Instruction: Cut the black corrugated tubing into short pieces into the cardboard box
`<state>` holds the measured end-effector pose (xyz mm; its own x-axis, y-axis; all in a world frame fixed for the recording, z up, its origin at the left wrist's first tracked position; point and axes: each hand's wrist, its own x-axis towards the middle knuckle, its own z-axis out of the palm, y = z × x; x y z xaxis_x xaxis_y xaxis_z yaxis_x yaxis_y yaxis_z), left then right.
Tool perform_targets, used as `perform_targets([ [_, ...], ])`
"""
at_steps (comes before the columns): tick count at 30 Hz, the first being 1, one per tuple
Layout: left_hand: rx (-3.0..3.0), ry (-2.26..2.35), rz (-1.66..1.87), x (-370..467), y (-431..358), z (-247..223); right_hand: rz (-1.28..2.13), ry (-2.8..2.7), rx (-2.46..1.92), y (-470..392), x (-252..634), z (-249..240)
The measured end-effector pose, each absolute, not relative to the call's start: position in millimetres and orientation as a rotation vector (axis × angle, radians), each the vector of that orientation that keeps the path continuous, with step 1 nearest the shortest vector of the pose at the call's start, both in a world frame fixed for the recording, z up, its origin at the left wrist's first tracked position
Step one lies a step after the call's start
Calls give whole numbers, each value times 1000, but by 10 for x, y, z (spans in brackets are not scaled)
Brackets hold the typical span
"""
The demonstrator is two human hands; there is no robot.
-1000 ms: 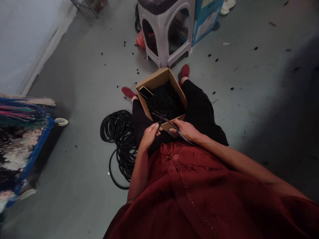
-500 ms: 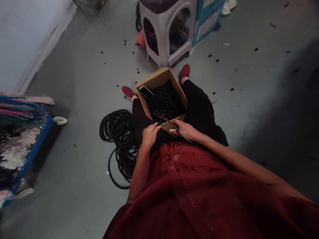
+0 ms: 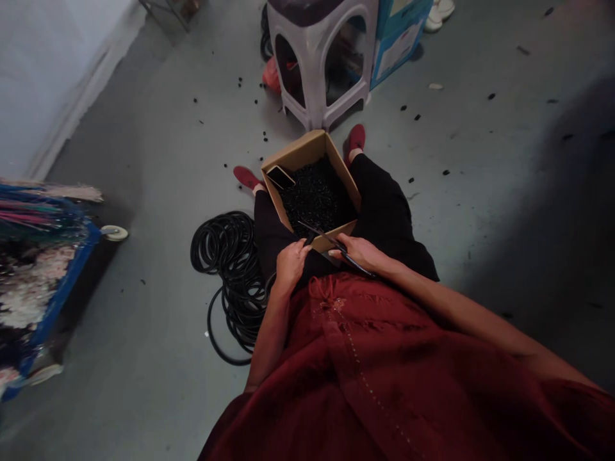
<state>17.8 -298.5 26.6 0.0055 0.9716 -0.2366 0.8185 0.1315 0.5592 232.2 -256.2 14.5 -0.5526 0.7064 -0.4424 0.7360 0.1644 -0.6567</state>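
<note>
My right hand (image 3: 361, 252) is closed around the dark handles of a pair of scissors (image 3: 317, 230), whose slim blades point left over the near edge of a cardboard box (image 3: 298, 149). Pinched in my left hand (image 3: 291, 261) is the end of a black rubber tube (image 3: 310, 238), right beside the blades. Many short black pieces (image 3: 312, 195) fill the bottom of the box, which sits between my legs. A dark phone-like slab (image 3: 280, 177) leans in its left corner. On the floor to the left lies a loose coil of black tube (image 3: 230, 282).
A grey plastic stool (image 3: 314, 70) stands just beyond the box, with a blue carton (image 3: 398, 45) behind it. At the left is a blue-framed cart (image 3: 62, 288) on wheels, loaded with bundles. Small black bits (image 3: 410, 180) lie scattered over the floor.
My left hand and the tube end have shifted slightly to the right, nearer the scissors. A bit of tube now shows beside my left wrist. The box and coil stay put.
</note>
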Motion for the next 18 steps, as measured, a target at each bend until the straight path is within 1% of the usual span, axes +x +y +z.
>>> perform_targets([
  [9,1609,1848,406,193,-2952,214,-1246,2245,1563,-2550,2294,146],
  [18,1406,1817,550,172,-2922,219,-1301,2243,1642,-2515,2332,18],
])
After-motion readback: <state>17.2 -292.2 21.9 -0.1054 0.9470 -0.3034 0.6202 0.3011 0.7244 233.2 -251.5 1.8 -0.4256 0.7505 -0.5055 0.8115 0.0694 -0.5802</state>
